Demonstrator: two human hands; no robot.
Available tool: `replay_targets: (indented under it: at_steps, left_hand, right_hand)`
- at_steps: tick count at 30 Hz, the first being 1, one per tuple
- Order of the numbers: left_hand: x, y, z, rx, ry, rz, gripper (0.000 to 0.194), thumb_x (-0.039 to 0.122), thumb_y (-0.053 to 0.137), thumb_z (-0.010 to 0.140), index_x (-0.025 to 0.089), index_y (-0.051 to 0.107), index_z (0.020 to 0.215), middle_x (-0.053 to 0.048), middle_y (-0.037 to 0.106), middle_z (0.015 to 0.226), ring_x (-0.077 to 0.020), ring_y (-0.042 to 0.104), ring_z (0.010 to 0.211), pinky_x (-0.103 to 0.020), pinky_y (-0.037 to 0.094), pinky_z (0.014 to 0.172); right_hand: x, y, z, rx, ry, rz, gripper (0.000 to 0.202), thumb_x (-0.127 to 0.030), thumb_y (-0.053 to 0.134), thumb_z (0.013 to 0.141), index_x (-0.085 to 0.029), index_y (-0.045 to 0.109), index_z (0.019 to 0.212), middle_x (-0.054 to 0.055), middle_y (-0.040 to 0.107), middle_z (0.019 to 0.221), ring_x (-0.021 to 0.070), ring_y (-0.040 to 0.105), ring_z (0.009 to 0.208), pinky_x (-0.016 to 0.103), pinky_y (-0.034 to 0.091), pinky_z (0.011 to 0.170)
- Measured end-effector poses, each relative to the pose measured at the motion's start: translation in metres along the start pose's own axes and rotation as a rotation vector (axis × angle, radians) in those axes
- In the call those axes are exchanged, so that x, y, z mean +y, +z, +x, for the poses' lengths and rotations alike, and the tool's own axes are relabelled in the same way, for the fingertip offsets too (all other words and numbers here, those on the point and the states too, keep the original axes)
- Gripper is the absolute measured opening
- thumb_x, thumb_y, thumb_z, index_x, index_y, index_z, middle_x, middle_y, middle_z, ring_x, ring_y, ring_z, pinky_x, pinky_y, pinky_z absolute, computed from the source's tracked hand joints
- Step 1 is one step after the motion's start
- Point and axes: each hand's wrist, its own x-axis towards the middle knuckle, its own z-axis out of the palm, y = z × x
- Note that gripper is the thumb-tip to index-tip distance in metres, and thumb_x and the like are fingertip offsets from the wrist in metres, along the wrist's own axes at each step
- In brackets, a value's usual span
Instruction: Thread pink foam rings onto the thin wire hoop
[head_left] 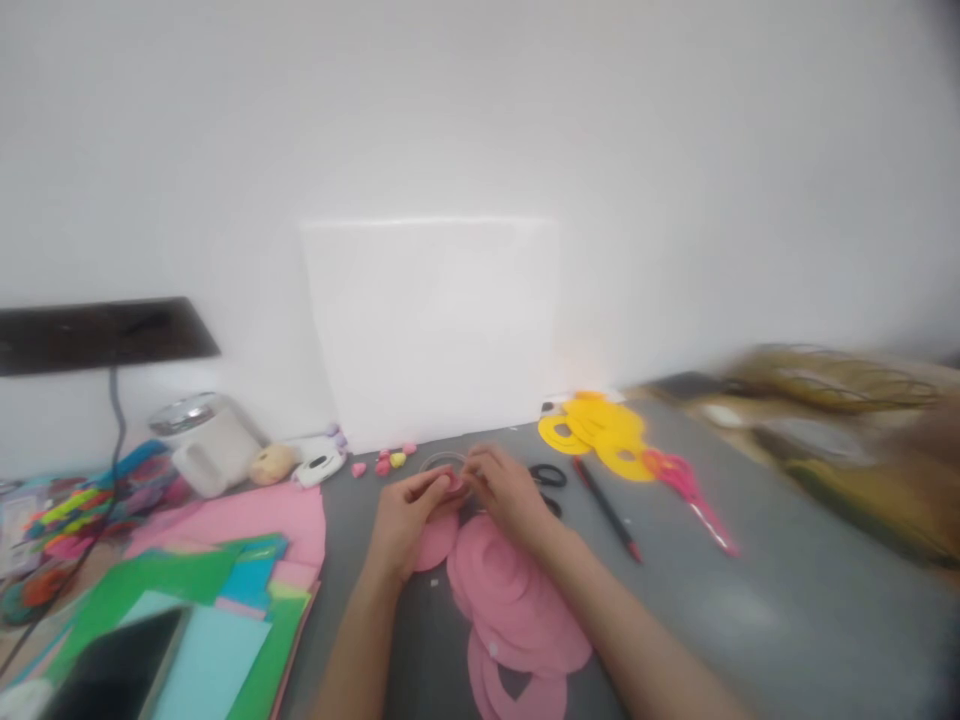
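Grey table [810,610], near far edge: my left hand [409,510] pinches a pink piece [454,483], axis indistinct; my right hand [510,492] curls, grip unclear.

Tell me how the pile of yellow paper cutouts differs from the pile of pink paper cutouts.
The yellow pile lies near the wall, the pink pile closer to the person.
The pink pile looks larger and longer; the yellow one is more compact.
The right forearm overlaps the pink pile's edge in view, not the yellow pile.
Both contain overlapping, rounded pieces, some with openings.
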Motion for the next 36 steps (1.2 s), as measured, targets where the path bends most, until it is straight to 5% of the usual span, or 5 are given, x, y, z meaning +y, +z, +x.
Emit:
replay_targets:
  at_steps: [12,22,27,36]
  left_hand:
    - [0.003,0.001,-0.001,0.005,-0.014,-0.025,0.032,0.028,0.079,0.056,0.009,0.072,0.081,-0.010,0.073,0.080,-0.0234,0.068,0.079,-0.040,0.050,0.088]
    - [0.001,0.000,-0.001,0.010,-0.035,-0.027,0.034,0.027,0.081,0.054,0.009,0.072,0.081,-0.010,0.074,0.077,-0.0217,0.068,0.075,-0.039,0.051,0.086]
    - [0.001,0.001,0.000,0.040,-0.018,-0.029,0.032,0.027,0.081,0.054,0.010,0.072,0.079,-0.009,0.073,0.078,-0.0217,0.068,0.076,-0.037,0.053,0.083]
    - [0.007,0.004,-0.003,0.103,0.151,0.290,0.031,0.032,0.074,0.062,0.015,0.073,0.088,-0.009,0.073,0.092,-0.0261,0.068,0.084,-0.038,0.052,0.082]
  right_hand:
    - [0.002,0.005,-0.003,-0.056,0.020,0.053,0.014,-0.019,0.041,0.088,-0.019,0.054,0.085,0.006,0.056,0.097,0.0144,0.057,0.083,0.026,0.045,0.075]
    - [-0.006,-0.012,0.001,-0.166,-0.063,0.160,0.019,-0.018,0.039,0.090,-0.019,0.057,0.086,0.005,0.058,0.091,0.0128,0.058,0.081,0.024,0.046,0.075]
    - [-0.008,-0.017,0.002,-0.094,-0.072,0.212,0.018,-0.019,0.044,0.087,-0.020,0.062,0.084,0.006,0.062,0.093,0.0136,0.060,0.086,0.026,0.047,0.078]
    - [-0.016,-0.012,0.006,0.041,0.570,0.879,0.023,-0.038,0.064,0.070,-0.016,0.059,0.078,0.002,0.066,0.066,0.0156,0.063,0.059,0.031,0.053,0.063]
